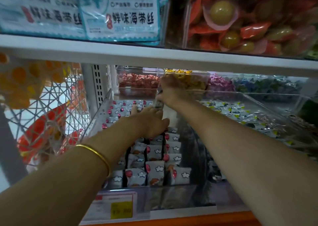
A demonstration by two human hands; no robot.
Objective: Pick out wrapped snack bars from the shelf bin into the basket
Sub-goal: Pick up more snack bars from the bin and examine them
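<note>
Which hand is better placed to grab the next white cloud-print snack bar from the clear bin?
Left, probably. The left hand lies open over the white cloud-print snack bars in the clear plastic bin; the right hand sits farther back, pinching a silvery wrapped packet.

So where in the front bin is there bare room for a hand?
Bare strip of bin floor between the cloud-print snack bars and the bin of yellow-marked packets. Bars packed tight left of it, under the left hand.
</note>
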